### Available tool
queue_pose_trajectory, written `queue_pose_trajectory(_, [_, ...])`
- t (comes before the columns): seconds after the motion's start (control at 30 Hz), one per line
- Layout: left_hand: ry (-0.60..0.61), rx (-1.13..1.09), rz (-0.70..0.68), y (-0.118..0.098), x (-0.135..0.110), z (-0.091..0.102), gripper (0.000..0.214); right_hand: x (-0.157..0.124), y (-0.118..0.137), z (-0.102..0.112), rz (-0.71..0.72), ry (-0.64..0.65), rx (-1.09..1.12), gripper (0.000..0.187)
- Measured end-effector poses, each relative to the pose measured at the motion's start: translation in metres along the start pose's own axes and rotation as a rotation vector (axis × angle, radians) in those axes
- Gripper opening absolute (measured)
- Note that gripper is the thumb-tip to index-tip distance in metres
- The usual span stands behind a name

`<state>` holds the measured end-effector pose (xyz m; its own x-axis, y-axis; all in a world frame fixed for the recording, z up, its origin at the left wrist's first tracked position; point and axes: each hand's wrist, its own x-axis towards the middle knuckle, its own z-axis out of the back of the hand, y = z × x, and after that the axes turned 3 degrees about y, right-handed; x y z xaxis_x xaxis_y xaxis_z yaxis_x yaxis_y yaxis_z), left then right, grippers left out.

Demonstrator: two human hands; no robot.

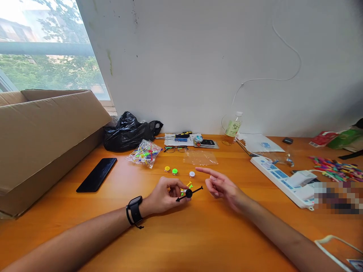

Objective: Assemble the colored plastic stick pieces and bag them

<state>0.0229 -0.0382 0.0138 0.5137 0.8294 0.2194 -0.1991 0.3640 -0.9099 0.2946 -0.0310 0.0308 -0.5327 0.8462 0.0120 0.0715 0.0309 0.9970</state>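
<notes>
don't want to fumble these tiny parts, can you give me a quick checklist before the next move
1. Left hand has hold of the small piece with a black arrow: ok.
2. Right hand apart from that piece, index finger extended: ok.
3. Yellow disc, green disc and white disc in plain view on the table: ok.
4. Black phone away from both hands: ok.
5. Clear bag of coloured parts sealed: cannot tell.

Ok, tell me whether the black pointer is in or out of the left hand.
In: the left hand holds the black pointer near its round middle, while the right hand is apart from it.
</notes>
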Motion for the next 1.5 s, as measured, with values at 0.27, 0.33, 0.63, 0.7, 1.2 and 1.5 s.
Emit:
queue_pose_trajectory(0.27, [-0.022,-0.043,0.040,0.002,0.002,0.000,0.041,0.000,-0.004,0.007,0.142,-0.109,0.038,0.078])
queue_pose_trajectory(0.33, [-0.017,-0.043,0.042,0.003,0.002,0.000,0.040,0.001,-0.004,0.006,0.136,-0.117,0.028,0.077])
queue_pose_trajectory(0.63, [0.003,-0.038,0.064,0.002,0.001,0.000,0.034,0.002,-0.010,0.001,0.077,-0.130,-0.044,0.072])
queue_pose_trajectory(0.7, [0.010,-0.046,0.069,0.002,0.001,0.000,0.034,0.002,-0.010,0.002,0.070,-0.134,-0.046,0.071])
queue_pose_trajectory(1.2, [0.053,-0.067,0.069,-0.001,0.001,0.001,0.035,-0.001,-0.013,0.005,0.058,-0.107,-0.138,0.068])
queue_pose_trajectory(1.5, [0.082,-0.027,0.044,0.007,0.003,-0.003,0.036,-0.005,-0.004,-0.018,0.164,-0.019,-0.333,0.037])
